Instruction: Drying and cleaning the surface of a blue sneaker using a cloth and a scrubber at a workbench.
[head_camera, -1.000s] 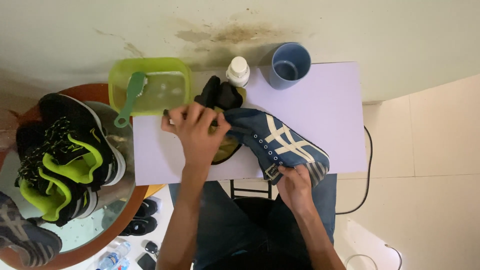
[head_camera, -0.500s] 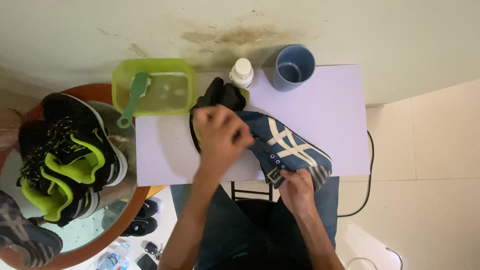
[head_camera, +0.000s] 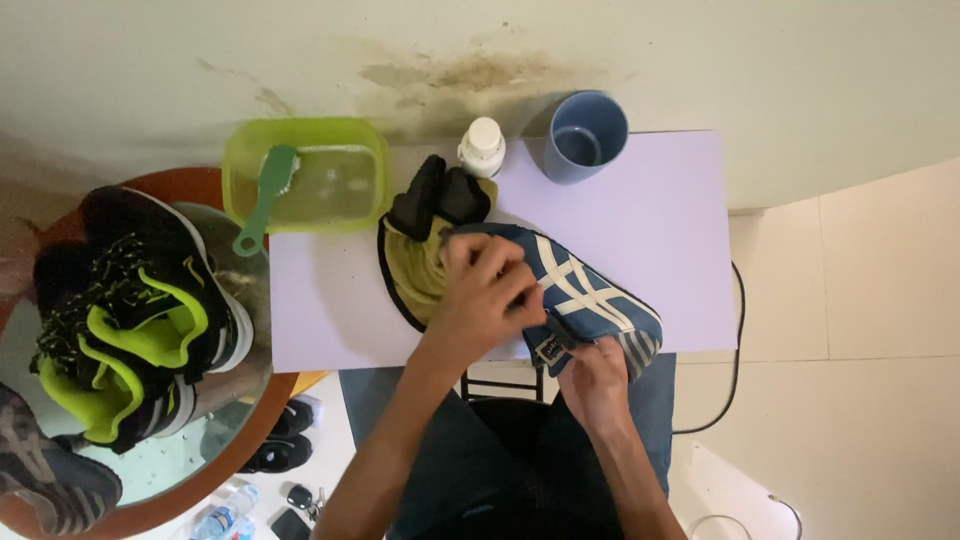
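Head view: two hands work on a blue sneaker on a lilac table.
Right hand (head_camera: 592, 385) grips the blue sneaker (head_camera: 590, 295) at its heel; left hand (head_camera: 482, 300) closes over its middle. Beyond lie a black cloth (head_camera: 440, 195), white bottle (head_camera: 482, 146), blue cup (head_camera: 585, 135) and green tub (head_camera: 305, 175) holding a brush (head_camera: 265, 200).

Blue sneaker's (head_camera: 585, 295) laces hidden under left hand (head_camera: 480, 300), grey shoe (head_camera: 45, 480) cut by frame edge

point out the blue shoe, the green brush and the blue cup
blue shoe (head_camera: 590, 290), head view, on its striped side
green brush (head_camera: 262, 205), head view, on its handle
blue cup (head_camera: 585, 135), head view, on its rim
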